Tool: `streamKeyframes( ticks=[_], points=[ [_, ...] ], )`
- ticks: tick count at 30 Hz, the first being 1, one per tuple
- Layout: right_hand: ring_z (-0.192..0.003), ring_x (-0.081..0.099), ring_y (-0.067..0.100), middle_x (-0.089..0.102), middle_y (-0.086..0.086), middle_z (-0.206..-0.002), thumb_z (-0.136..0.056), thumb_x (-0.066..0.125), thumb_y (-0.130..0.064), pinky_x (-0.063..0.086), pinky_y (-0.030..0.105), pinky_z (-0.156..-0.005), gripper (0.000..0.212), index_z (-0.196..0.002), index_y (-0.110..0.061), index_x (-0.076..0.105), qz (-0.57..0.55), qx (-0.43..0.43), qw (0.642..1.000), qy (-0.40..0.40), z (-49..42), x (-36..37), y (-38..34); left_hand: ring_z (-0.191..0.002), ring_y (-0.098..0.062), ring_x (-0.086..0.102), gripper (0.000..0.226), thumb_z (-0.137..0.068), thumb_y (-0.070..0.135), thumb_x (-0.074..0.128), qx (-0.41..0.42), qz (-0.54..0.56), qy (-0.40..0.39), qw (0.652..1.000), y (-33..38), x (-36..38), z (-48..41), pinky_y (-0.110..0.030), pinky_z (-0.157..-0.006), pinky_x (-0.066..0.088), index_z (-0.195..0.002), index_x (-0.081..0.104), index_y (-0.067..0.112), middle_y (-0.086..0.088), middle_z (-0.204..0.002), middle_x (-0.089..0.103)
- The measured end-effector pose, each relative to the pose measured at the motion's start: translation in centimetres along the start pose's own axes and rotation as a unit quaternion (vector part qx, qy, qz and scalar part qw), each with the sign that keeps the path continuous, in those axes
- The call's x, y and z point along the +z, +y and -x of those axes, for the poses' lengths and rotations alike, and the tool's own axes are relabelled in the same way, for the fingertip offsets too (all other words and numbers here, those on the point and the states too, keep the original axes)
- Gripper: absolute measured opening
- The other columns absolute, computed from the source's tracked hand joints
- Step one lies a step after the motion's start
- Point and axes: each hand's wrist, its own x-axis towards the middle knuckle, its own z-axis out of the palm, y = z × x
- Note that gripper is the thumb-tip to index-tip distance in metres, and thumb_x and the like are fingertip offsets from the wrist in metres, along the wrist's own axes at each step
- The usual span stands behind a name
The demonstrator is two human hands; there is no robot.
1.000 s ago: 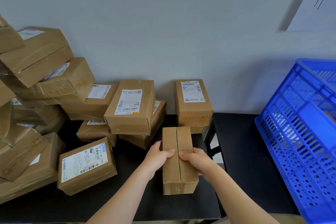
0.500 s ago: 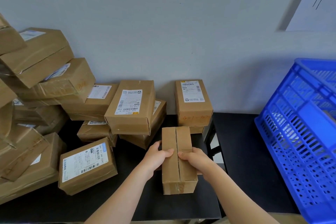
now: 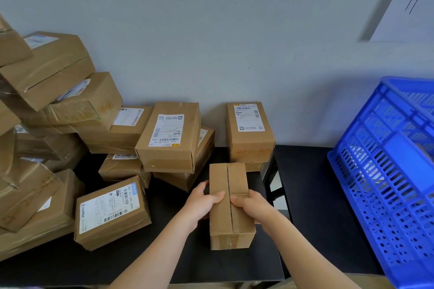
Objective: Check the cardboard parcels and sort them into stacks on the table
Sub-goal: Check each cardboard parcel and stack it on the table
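Two hands [image 3: 201, 204] [image 3: 253, 207] gripping parcel [image 3: 231, 225], box [image 3: 250, 135] marked 4-1-107

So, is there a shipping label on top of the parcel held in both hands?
No, the parcel shows only a seam on top.

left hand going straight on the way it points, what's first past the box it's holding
Likely the labelled brown cardboard parcel stacked by the wall, behind the plain taped cardboard parcel it grips; depth unclear.
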Motion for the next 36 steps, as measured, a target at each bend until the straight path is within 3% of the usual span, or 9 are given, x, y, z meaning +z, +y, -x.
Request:
streamKeyframes(
  ticks=[5,9,14,16,23,27,32,36],
  points=[
    [-0.103,0.058,0.018,0.058,-0.001,-0.108,-0.091,0.061,-0.033,0.048,0.035,-0.093,0.044,-0.128,-0.015,0.046,0.001,-0.014,1.000,0.012,0.5,0.3,0.2,-0.112,-0.020,0.054,0.066,-0.084,0.033,0.071,-0.015,0.031,-0.002,0.999,-0.5,-0.6,0.5,-0.044,-0.097,0.048,-0.140,0.038,0.023,-0.001,-0.126,0.053],
    [-0.093,0.059,0.013,0.059,-0.003,-0.106,-0.087,0.065,-0.038,0.051,0.023,-0.070,0.055,-0.133,-0.015,0.045,0.004,-0.018,1.000,0.005,1.0,0.5,0.0,-0.097,-0.012,0.057,0.056,-0.083,0.040,0.070,-0.011,0.039,-0.019,0.999,-1.0,-1.6,1.0,-0.035,-0.081,0.054,-0.130,0.046,0.022,0.005,-0.110,0.056],
    [-0.121,0.052,0.022,0.050,0.003,-0.137,-0.087,0.063,-0.044,0.044,0.038,-0.099,0.075,-0.147,-0.018,0.027,0.079,-0.061,0.990,0.097,0.9,0.8,-0.5,-0.096,-0.014,0.061,0.029,-0.096,0.033,0.054,-0.008,0.067,-0.003,0.998,-0.8,-2.6,1.5,-0.035,-0.080,0.055,-0.122,0.057,0.020,0.001,-0.106,0.064],
    [-0.125,0.049,0.023,0.046,0.003,-0.141,-0.088,0.061,-0.045,0.043,0.037,-0.098,0.080,-0.150,-0.020,0.017,0.111,-0.082,0.981,0.138,1.0,1.2,-0.7,-0.096,-0.014,0.062,0.027,-0.099,0.025,0.050,0.001,0.052,0.010,0.999,-0.8,-2.8,1.7,-0.030,-0.073,0.053,-0.124,0.057,0.018,0.000,-0.106,0.065],
    [-0.127,0.040,0.027,0.023,0.008,-0.149,-0.084,0.060,-0.047,0.046,0.039,-0.094,0.088,-0.150,-0.022,0.008,0.270,-0.115,0.938,0.186,1.2,4.0,-1.7,-0.108,-0.020,0.058,0.033,-0.100,0.013,0.045,0.009,0.009,0.042,0.999,-1.3,-3.4,2.3,-0.039,-0.092,0.048,-0.132,0.052,0.016,-0.005,-0.121,0.060],
    [-0.139,0.023,0.032,0.001,0.010,-0.157,-0.079,0.060,-0.058,0.038,0.043,-0.103,0.102,-0.151,-0.020,-0.001,0.349,-0.083,0.911,0.205,1.2,5.8,-2.2,-0.099,-0.016,0.056,0.034,-0.099,0.008,0.044,0.008,0.011,0.050,0.999,-1.8,-3.8,2.4,-0.036,-0.090,0.046,-0.132,0.053,0.015,-0.002,-0.110,0.059],
    [-0.144,0.008,0.035,-0.012,0.013,-0.158,-0.068,0.065,-0.069,0.021,0.047,-0.113,0.124,-0.150,-0.017,-0.012,0.399,-0.057,0.889,0.216,1.0,6.9,-2.0,-0.096,-0.015,0.057,0.035,-0.098,0.005,0.045,0.003,0.010,0.050,0.999,-2.1,-3.8,2.8,-0.035,-0.089,0.046,-0.131,0.053,0.014,0.001,-0.101,0.059],
    [-0.142,0.014,0.035,-0.012,0.013,-0.158,-0.069,0.067,-0.064,0.031,0.045,-0.108,0.123,-0.149,-0.018,-0.015,0.389,-0.044,0.894,0.219,1.1,6.7,-1.6,-0.099,-0.015,0.056,0.036,-0.098,0.006,0.045,0.009,-0.003,0.041,0.999,-2.1,-3.9,3.2,-0.033,-0.087,0.045,-0.132,0.052,0.015,-0.002,-0.110,0.059]
  ],
)
